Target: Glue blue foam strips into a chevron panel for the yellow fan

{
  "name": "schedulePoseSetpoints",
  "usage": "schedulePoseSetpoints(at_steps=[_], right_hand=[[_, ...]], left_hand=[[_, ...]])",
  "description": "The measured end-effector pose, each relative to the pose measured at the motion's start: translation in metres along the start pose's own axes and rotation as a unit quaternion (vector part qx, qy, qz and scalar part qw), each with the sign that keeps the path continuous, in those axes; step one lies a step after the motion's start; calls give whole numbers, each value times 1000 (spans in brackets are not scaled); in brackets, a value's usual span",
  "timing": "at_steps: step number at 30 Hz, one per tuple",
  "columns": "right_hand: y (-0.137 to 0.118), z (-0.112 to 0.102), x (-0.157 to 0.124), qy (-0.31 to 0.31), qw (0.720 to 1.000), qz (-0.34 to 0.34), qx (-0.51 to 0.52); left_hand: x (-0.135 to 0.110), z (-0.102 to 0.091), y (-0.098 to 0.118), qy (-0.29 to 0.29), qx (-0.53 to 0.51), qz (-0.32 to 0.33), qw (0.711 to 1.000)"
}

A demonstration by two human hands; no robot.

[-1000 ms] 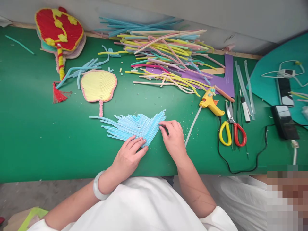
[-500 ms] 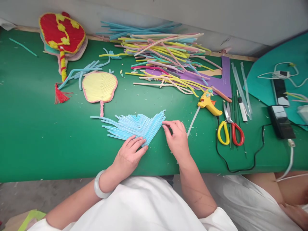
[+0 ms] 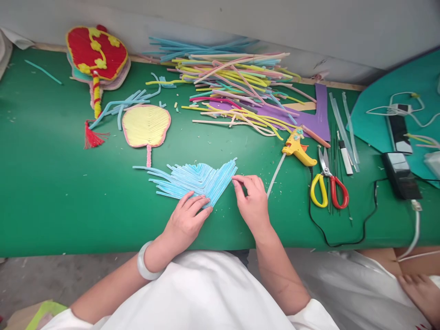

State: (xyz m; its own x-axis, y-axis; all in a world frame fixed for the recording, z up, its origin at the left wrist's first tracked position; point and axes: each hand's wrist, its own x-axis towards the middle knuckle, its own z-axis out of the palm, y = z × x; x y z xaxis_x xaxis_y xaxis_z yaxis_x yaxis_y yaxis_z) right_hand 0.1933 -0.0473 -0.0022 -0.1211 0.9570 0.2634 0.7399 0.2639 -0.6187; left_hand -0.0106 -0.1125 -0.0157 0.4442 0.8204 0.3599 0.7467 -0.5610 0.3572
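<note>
Bent blue pipe cleaners lie side by side in a V-patterned sheet on the green table. My left hand rests on the sheet's lower point, fingers stretched out and lying flat over it. At the sheet's right edge, my right hand has thumb and forefinger in a pinch; whatever is between the tips is too small to make out. Just behind the sheet is a yellow fan with a pink rim and handle, its foot close to the blue ends.
A red fan with yellow flowers lies back left. Mixed pipe cleaners are heaped at the back. To the right are a yellow glue gun, its cord, scissors and a black box. Another person's hand shows bottom right.
The view has shifted slightly, moving the left-hand objects right in the picture. My hands stay almost in place at the blue sheet. The other person's hand at bottom right has moved.
</note>
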Motion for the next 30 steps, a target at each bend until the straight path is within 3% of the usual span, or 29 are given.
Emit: schedulePoseSetpoints(at_steps=[7, 12, 30], right_hand=[[-21, -1, -25, -89, 993, -73, 5], [-30, 6, -39, -127, 988, -87, -9], [-38, 21, -45, -108, 987, -101, -66]], left_hand=[[3, -1, 3, 17, -5, -24, 1000], [1, -5, 1, 33, 10, -38, 999], [-21, -36, -49, 24, 74, -74, 994]])
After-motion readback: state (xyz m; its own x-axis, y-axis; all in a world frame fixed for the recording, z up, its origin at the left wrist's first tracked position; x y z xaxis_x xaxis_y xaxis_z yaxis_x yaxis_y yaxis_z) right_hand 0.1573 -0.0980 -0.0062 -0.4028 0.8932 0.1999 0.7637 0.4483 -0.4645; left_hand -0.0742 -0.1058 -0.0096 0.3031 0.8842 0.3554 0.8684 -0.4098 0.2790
